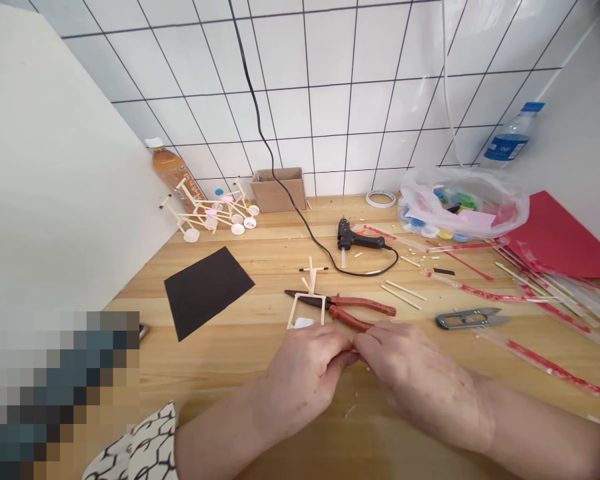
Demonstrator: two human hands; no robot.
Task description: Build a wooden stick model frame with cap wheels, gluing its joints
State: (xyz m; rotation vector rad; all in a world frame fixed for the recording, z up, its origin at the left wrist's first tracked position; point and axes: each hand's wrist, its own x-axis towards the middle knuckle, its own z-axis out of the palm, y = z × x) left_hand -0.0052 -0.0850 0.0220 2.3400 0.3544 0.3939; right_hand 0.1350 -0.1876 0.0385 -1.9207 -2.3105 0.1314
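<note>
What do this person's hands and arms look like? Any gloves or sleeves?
The left hand and right hand are bare, with no gloves, rings or watch visible, and no sleeves reach the wrists. Near the left elbow shows a piece of cream fabric with a dark line pattern, probably clothing.

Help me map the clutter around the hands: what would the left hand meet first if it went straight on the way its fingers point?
The right hand: the left hand points rightward at it, and their fingertips seem to touch. The red-handled pliers lie just behind them, off that line.
</note>
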